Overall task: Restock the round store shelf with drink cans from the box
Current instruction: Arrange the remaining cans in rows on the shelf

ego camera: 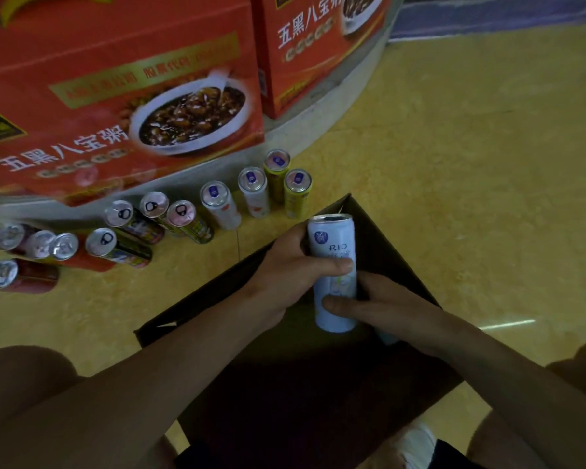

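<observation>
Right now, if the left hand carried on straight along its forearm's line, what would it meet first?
Likely the box, its far wall, unless the left hand and white can pass above the rim.

Both bare forearms extend forward and converge, the left from the lower left and the right from the lower right, so that the left grip and the right grip meet on one upright white can. The left grip wraps the can's upper half, its thumb laid across the front and its fingers curled round the far side. The right grip sits just below and to the right of it, its own thumb pressed across the can's lower half.
</observation>
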`<state>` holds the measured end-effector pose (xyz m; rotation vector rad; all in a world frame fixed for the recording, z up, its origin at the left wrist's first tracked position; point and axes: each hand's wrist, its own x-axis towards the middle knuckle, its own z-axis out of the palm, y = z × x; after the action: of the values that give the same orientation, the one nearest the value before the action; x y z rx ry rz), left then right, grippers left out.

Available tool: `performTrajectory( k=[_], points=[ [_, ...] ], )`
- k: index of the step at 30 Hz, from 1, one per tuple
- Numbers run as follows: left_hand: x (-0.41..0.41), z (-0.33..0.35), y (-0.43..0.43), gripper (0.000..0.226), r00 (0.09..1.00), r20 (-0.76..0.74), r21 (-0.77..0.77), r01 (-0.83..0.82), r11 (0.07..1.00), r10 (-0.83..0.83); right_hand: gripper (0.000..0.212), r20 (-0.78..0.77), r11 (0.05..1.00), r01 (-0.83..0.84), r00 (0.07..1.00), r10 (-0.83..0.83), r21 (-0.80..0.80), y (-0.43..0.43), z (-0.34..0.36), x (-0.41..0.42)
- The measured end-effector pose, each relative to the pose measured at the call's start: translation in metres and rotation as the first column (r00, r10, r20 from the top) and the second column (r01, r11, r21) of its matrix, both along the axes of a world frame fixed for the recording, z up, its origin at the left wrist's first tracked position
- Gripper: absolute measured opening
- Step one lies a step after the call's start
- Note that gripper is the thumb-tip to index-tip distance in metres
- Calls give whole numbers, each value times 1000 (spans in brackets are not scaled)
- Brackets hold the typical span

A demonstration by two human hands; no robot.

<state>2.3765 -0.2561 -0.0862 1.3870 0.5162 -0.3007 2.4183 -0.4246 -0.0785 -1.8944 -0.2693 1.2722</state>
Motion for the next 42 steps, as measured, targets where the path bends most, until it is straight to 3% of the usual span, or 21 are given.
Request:
performTrajectory(
  k=[4,8,14,23,28,32,42],
  points=[
    [13,3,3,52,999,-22,-14,-32,999,32,48,1,993,95,995,-96,68,7,-3,0],
    [20,17,0,45,998,-37,-66,-50,997,47,70,10,984,169,985,-169,61,4,7,-1],
    [14,52,-14,42,998,-36,-57,-43,997,41,57,25,977,211,977,-212,30,-7,44,0],
    [-38,132,-41,64,991,-113,-111,-81,990,68,68,-21,984,176,984,-176,-21,-28,124,-41],
    [-52,223,-30,60,984,-132,-110,-134,985,119,63,-22,993,118,993,-119,-19,-19,215,-50],
    [-54,315,-18,59,991,-73,-38,-113,993,110,41,35,998,60,997,-62,31,-8,306,-44],
    [-39,559,27,62,979,128,78,-168,983,157,40,209,988,-39,978,8,147,40,544,-16]
  ],
)
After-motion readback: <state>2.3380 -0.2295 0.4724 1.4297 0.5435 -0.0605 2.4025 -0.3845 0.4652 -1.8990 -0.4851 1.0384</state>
